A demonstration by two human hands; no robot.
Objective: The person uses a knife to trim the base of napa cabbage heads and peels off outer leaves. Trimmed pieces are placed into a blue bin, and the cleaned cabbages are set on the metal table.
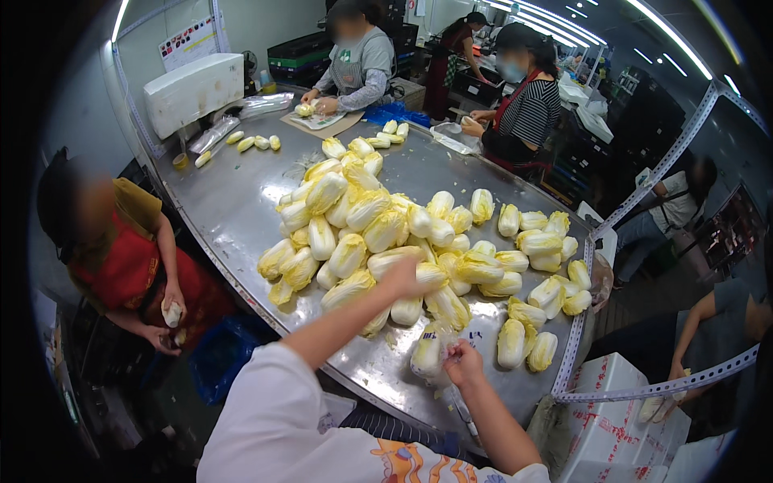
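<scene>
My left hand (406, 273) reaches over a large heap of small napa cabbages (368, 208) and is somewhat blurred. Its fingers are at a pale cabbage (430, 275) in the heap's near part; whether they grip it is unclear. Near the table's front edge, my right hand (464, 363) pinches the edge of a clear plastic bag (448, 341). Inside that bag lies one napa cabbage (426, 355), resting on the metal tabletop (386, 386). Smaller groups of cabbages (537, 241) lie right of the heap.
Co-workers stand at the left (130, 253), at the far side (362, 66) and at the back right (522, 96), handling cabbages. A perforated metal post (574, 350) rises at the table's right corner, by a white foam box (610, 422). A blue-lined bin (220, 356) stands lower left.
</scene>
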